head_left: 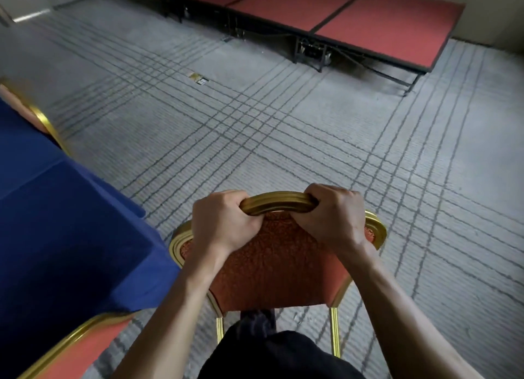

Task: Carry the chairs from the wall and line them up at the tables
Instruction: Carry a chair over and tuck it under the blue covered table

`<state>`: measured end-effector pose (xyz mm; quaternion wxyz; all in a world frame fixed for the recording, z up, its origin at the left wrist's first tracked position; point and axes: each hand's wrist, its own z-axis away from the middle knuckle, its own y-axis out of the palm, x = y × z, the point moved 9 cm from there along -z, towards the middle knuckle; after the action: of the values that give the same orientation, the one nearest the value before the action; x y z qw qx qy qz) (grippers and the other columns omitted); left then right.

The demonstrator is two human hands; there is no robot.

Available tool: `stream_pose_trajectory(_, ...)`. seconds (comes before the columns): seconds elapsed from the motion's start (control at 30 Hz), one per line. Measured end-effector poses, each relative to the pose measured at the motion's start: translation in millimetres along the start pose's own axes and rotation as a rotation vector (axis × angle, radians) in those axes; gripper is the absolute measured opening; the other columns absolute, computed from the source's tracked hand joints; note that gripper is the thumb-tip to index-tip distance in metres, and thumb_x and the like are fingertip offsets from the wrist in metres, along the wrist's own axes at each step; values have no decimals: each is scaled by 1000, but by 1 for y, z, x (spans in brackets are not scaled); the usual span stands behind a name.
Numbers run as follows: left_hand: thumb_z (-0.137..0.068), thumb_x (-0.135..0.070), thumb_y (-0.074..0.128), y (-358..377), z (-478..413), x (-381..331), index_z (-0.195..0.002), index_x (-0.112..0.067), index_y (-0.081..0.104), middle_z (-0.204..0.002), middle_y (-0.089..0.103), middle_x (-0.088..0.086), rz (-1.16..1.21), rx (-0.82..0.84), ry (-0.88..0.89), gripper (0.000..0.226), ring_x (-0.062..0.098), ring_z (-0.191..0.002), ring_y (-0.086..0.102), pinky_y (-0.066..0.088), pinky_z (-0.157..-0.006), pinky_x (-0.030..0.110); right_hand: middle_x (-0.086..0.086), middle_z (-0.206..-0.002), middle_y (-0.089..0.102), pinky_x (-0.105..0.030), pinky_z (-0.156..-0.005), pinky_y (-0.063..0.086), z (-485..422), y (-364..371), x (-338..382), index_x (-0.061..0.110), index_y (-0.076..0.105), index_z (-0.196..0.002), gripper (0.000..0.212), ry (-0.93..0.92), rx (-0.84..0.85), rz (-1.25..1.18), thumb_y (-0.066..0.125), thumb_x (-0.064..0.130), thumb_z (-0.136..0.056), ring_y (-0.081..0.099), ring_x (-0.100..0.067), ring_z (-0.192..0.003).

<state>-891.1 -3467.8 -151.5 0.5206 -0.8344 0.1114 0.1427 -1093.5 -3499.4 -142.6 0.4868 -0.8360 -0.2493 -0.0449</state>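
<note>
Both hands – left (224, 222), right (331, 214) – grip the chair (278, 265) top rail beside the blue table (56, 208)

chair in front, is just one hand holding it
No, the left hand and the right hand both grip the gold top rail of the chair.

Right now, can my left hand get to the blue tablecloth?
Probably yes. The tablecloth hangs just to the left of the left hand with only bare carpet between them. But that hand grips the chair by its top rail, as does the right hand, so it must let go first.
</note>
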Motion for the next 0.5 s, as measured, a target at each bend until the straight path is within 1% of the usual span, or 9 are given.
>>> stream_pose_trajectory(0.07, -69, -53, 58, 10, -40, 13, -51, -21, 39, -53, 56, 0, 25, 6, -8, 41, 27, -54, 59, 27, -51, 27, 3, -54, 59, -27, -50, 43, -40, 19, 0, 20, 60, -60, 36, -9, 2, -13, 60, 55, -66, 61, -23, -51)
stream_pose_trajectory(0.13, -69, -53, 59, 13, -81, 26, -51, -23, 37, -52, 55, -1, 30, -36, 5, 41, 25, -53, 58, 26, -50, 27, 3, -53, 58, -25, -50, 39, -83, 36, 5, 19, 59, -59, 35, -43, -28, 1, 60, 54, -66, 59, -22, -49)
stream_pose_trajectory(0.2, -69, -50, 63, 17, -118, 42, -52, -19, 43, -52, 55, -1, 29, -23, -12, 41, 25, -53, 58, 30, -49, 28, 4, -52, 57, -25, -50, 39, -122, 51, 7, 20, 59, -59, 33, -45, 0, -9, 63, 52, -66, 58, -21, -49)
stream_pose_trajectory(0.27, -69, -47, 67, 21, -155, 56, -54, -16, 50, -52, 55, -2, 28, -45, -16, 39, 24, -53, 57, 32, -48, 29, 6, -51, 56, -26, -50, 40, -161, 67, 10, 20, 59, -59, 33, -57, 1, 0, 65, 51, -68, 56, -20, -47)
stream_pose_trajectory(0.37, -70, -45, 67, 25, -195, 71, -53, -20, 45, -49, 50, -6, 51, -55, -23, 38, 18, -48, 52, 28, -48, 27, 8, -49, 47, -26, -46, 37, -205, 87, 13, 19, 55, -58, 35, -101, -6, -63, 64, 50, -73, 47, -17, -42)
stream_pose_trajectory(0.43, -68, -45, 68, 35, -231, 85, -53, -24, 41, -50, 52, -6, 21, -87, -23, 37, 19, -49, 53, 28, -48, 25, 9, -49, 45, -26, -44, 36, -244, 110, 13, 19, 55, -57, 36, -137, -16, -79, 64, 49, -74, 45, -16, -41)
stream_pose_trajectory(0.5, -66, -43, 71, 45, -263, 98, -53, -21, 46, -52, 56, -4, -9, -97, -37, 36, 21, -50, 56, 31, -48, 26, 9, -50, 44, -27, -43, 38, -278, 134, 9, 19, 54, -58, 36, -155, -9, -103, 65, 48, -75, 45, -17, -42)
